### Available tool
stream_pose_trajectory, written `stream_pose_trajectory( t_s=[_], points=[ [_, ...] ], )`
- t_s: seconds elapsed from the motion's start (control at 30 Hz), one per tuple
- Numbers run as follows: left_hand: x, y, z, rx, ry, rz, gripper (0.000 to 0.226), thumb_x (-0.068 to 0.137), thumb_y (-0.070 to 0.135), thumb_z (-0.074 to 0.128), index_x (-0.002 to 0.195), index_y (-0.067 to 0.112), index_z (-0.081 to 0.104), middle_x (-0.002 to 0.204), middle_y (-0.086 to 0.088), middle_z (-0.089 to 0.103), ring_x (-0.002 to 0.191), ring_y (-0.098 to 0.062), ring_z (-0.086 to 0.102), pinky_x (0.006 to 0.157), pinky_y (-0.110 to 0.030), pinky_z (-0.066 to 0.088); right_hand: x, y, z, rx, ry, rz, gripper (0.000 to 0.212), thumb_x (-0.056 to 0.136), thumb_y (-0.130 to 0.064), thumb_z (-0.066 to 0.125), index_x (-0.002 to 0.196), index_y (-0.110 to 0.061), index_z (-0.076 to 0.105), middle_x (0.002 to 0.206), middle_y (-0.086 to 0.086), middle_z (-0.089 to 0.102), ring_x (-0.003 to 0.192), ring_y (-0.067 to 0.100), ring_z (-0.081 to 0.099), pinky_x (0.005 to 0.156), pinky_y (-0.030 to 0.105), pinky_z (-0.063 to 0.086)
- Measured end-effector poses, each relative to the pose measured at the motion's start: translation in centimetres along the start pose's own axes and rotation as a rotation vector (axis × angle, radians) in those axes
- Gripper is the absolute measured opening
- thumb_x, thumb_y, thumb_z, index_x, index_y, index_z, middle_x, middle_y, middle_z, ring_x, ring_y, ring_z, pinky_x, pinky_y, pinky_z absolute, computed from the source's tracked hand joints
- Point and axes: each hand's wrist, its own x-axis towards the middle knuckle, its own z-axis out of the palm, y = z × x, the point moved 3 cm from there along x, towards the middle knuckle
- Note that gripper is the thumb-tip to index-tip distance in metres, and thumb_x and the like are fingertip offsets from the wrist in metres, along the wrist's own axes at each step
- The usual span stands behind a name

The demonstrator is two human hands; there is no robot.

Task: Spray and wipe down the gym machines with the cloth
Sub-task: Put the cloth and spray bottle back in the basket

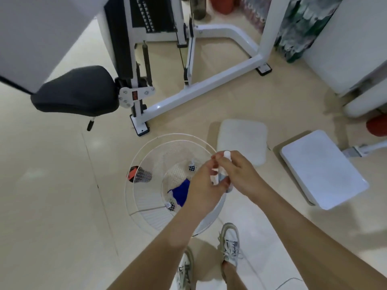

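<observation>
both my arms reach forward and my hands meet above one white wire basket [146,208]. my right hand [240,176] curls its fingers round one small spray bottle [226,154], white cap up. my left hand [202,189] pinches the bottle lower down. one blue cloth [182,191] lies in the basket. left of it stands one gym machine [209,84] with one black seat [75,91]. two white pads sit at right, a near pad [243,141] and a far pad [322,168].

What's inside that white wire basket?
A blue cloth and two small dark-patterned items; the left hand and right hand, gripping a spray bottle, cover part of the basket.
</observation>
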Motion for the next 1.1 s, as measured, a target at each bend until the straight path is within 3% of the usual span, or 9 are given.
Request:
stream_pose_trajectory(
  t_s=[0.13, 0.27, 0.33, 0.4, 0.47, 0.6, 0.73, 0.9, 1.1],
  points=[
    [3.4, 1.8, 2.0, 0.055, -0.013, 0.095, 0.037, 0.083, 0.014, 0.071, 0.111, 0.031, 0.054, 0.091, 0.015, 0.063, 0.081, 0.002, 0.057, 0.065, -0.003, 0.041, 2.0, 1.8, -2.7, 0.084, -0.08, 0.041, 0.027, 0.099, -0.042, 0.048, 0.124, -0.042, 0.061, 0.13, -0.003, 0.054, 0.111, 0.011, 0.061, 0.093, 0.037, 0.054],
    [6.3, 1.9, 3.3, 0.107, 0.033, 0.148, 0.033, 0.08, 0.012, 0.071, 0.108, 0.025, 0.06, 0.095, 0.005, 0.068, 0.084, -0.006, 0.061, 0.07, -0.015, 0.048, 4.4, 3.7, -4.8, -0.123, 0.071, -0.078, 0.031, 0.096, -0.043, 0.053, 0.127, -0.044, 0.06, 0.123, -0.003, 0.047, 0.117, 0.015, 0.052, 0.095, 0.027, 0.045],
    [8.7, 1.9, 4.3, 0.218, 0.097, 0.234, 0.034, 0.079, 0.016, 0.072, 0.111, 0.021, 0.064, 0.101, 0.004, 0.06, 0.089, -0.011, 0.059, 0.073, -0.018, 0.047, 5.9, 4.7, -6.0, -0.247, 0.181, -0.172, 0.033, 0.095, -0.037, 0.058, 0.128, -0.037, 0.063, 0.108, -0.002, 0.045, 0.103, 0.015, 0.051, 0.089, 0.012, 0.037],
    [10.9, 1.9, 5.2, 0.235, 0.093, 0.226, 0.029, 0.082, 0.021, 0.071, 0.111, 0.023, 0.065, 0.106, 0.004, 0.047, 0.081, -0.003, 0.053, 0.07, -0.009, 0.042, 7.4, 5.8, -7.1, -0.238, 0.247, -0.195, 0.035, 0.093, -0.032, 0.063, 0.127, -0.029, 0.065, 0.1, 0.0, 0.047, 0.082, 0.011, 0.054, 0.076, 0.002, 0.036],
    [14.0, 0.7, 7.6, 0.254, 0.034, 0.206, 0.025, 0.085, 0.023, 0.069, 0.109, 0.022, 0.067, 0.105, 0.0, 0.047, 0.071, -0.001, 0.052, 0.066, -0.005, 0.04, 9.8, 8.2, -8.4, -0.236, 0.291, -0.181, 0.034, 0.091, -0.03, 0.066, 0.125, -0.026, 0.067, 0.097, 0.0, 0.051, 0.075, 0.005, 0.054, 0.071, 0.0, 0.036],
    [19.8, -2.8, 10.8, 0.377, 0.032, 0.181, 0.021, 0.085, 0.029, 0.064, 0.105, 0.026, 0.07, 0.091, -0.007, 0.065, 0.067, -0.012, 0.055, 0.062, -0.025, 0.049, 14.8, 13.7, -9.2, -0.266, 0.252, -0.142, 0.035, 0.092, -0.026, 0.066, 0.127, -0.025, 0.066, 0.107, 0.001, 0.059, 0.078, 0.004, 0.058, 0.073, 0.001, 0.036],
    [25.0, -5.7, 13.8, 0.578, 0.067, 0.13, 0.028, 0.089, 0.025, 0.059, 0.113, 0.033, 0.07, 0.103, 0.005, 0.073, 0.089, -0.016, 0.066, 0.073, -0.021, 0.048, 18.5, 19.3, -9.8, -0.335, 0.141, -0.085, 0.045, 0.097, -0.016, 0.053, 0.141, -0.026, 0.051, 0.126, 0.007, 0.059, 0.104, 0.02, 0.062, 0.091, 0.024, 0.042],
    [30.0, -6.7, 16.9, 0.657, 0.013, 0.173, 0.022, 0.085, 0.015, 0.06, 0.104, 0.017, 0.071, 0.106, -0.003, 0.071, 0.099, -0.023, 0.064, 0.076, -0.024, 0.043, 19.1, 25.4, -10.3, -0.331, 0.085, 0.042, 0.053, 0.095, -0.006, 0.045, 0.144, -0.026, 0.047, 0.138, 0.003, 0.055, 0.113, 0.02, 0.057, 0.092, 0.02, 0.04],
    [34.4, -10.0, 19.8, 0.761, -0.033, 0.144, 0.022, 0.093, 0.014, 0.05, 0.109, 0.016, 0.066, 0.109, -0.004, 0.066, 0.106, -0.025, 0.061, 0.074, -0.023, 0.037, 17.3, 31.1, -10.2, -0.246, 0.132, 0.145, 0.047, 0.094, -0.007, 0.051, 0.137, -0.024, 0.054, 0.128, -0.004, 0.059, 0.104, 0.015, 0.059, 0.085, 0.008, 0.035]
  ],
)
